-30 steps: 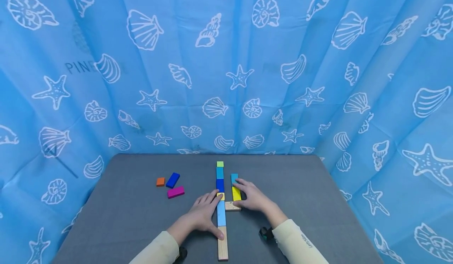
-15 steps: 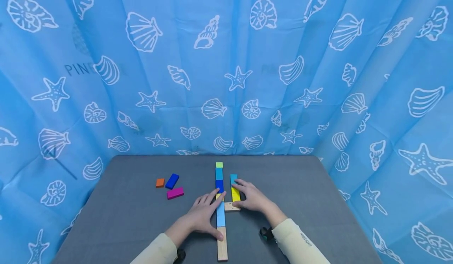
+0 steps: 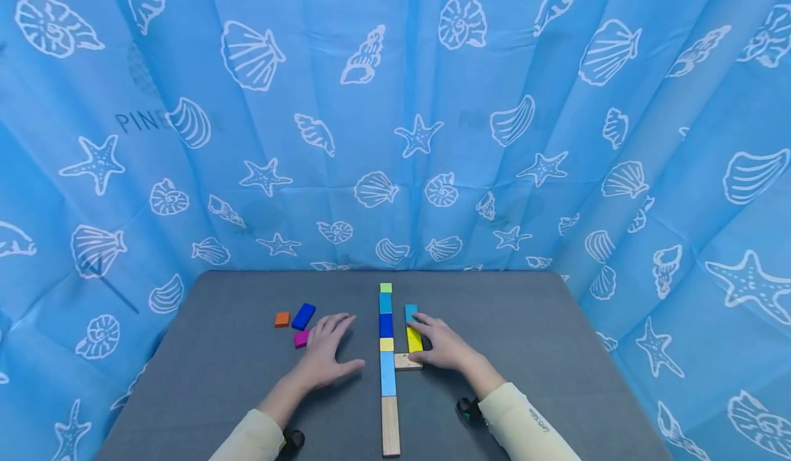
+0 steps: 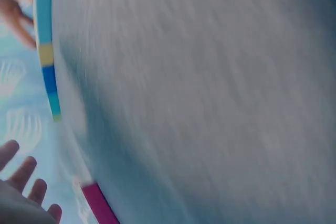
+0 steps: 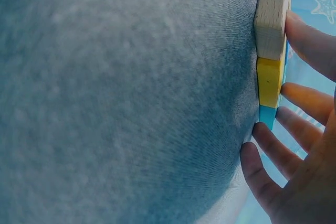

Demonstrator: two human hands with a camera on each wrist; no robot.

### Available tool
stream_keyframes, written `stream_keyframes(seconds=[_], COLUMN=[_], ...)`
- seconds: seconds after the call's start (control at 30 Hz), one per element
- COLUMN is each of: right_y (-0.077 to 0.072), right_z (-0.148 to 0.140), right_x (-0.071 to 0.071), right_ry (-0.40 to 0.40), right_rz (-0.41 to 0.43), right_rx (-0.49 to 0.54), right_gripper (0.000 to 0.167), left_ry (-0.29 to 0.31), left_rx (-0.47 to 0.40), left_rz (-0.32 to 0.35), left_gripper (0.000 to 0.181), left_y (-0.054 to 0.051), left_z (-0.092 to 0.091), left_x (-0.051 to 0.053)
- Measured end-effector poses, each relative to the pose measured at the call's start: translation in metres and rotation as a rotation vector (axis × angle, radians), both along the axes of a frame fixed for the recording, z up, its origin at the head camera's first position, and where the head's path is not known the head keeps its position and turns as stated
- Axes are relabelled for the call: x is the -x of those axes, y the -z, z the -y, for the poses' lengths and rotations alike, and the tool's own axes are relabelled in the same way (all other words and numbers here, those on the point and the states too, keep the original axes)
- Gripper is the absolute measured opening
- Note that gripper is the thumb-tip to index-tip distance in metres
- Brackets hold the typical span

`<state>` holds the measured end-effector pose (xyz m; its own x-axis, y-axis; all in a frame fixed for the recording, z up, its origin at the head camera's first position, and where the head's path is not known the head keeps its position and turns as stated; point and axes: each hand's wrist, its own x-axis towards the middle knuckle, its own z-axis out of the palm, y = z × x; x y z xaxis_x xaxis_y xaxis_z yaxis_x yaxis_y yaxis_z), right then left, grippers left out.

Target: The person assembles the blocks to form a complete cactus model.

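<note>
A straight column of flat blocks runs along the middle of the table: plain wood [image 3: 391, 425], light blue [image 3: 387, 373], pale yellow [image 3: 386, 344], dark blue [image 3: 386, 325], teal [image 3: 386, 303] and light green [image 3: 386, 287]. My left hand [image 3: 323, 356] is left of it, fingers spread and holding nothing, partly covering a magenta block [image 3: 301, 339]. On the column's right, my right hand [image 3: 446, 344] rests on a side branch. In the right wrist view its thumb touches a wooden block [image 5: 270, 22], and fingertips touch a yellow block [image 5: 269, 81] and a teal block [image 5: 266, 116].
An orange block [image 3: 282, 319] and a dark blue block [image 3: 303, 316] lie loose at the back left, near the magenta one. A blue curtain [image 3: 395, 138] with white shells hangs behind the grey table [image 3: 525, 310]. Each wrist bears a dark device.
My left hand has left the column and moved left toward the loose blocks. My right hand stays at the side branch, and the blocks keep their places.
</note>
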<state>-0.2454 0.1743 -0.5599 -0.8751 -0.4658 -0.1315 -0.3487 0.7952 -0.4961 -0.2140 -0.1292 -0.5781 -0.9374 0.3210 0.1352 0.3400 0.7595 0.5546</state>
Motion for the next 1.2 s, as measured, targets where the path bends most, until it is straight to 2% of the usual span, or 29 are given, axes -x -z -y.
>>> stream_keyframes(seconds=[0.13, 0.27, 0.37, 0.5, 0.7, 0.9, 1.0, 1.2], right_y=[0.000, -0.003, -0.004, -0.003, -0.002, -0.002, -0.003, -0.006], right_z=[0.000, 0.001, 0.001, 0.000, -0.001, 0.000, 0.001, 0.000], right_x=[0.001, 0.001, 0.001, 0.000, 0.001, 0.001, 0.001, -0.002], right_ry=[-0.008, -0.004, -0.005, -0.010, -0.025, -0.023, -0.020, -0.015], right_rz=[0.005, 0.017, 0.012, 0.003, -0.003, 0.005, 0.010, 0.018], right_rx=[-0.007, -0.014, -0.018, -0.035, -0.031, -0.037, -0.035, -0.038], right_gripper=[0.072, 0.072, 0.071, 0.072, 0.073, 0.072, 0.072, 0.072], left_ry=[-0.110, -0.190, -0.221, -0.231, -0.265, -0.290, -0.272, -0.230], left_rx=[-0.068, -0.093, -0.081, -0.043, -0.005, 0.045, 0.038, -0.035], left_rz=[-0.011, 0.051, 0.087, 0.102, 0.117, 0.089, 0.095, 0.126], left_gripper=[0.079, 0.076, 0.073, 0.066, 0.056, 0.039, 0.033, 0.032], left_y=[0.000, 0.001, 0.003, 0.006, 0.008, 0.007, 0.006, 0.002], left_z=[0.025, 0.047, 0.057, 0.062, 0.060, 0.057, 0.053, 0.043], left_x=[0.002, 0.004, 0.005, 0.006, 0.009, 0.012, 0.012, 0.016])
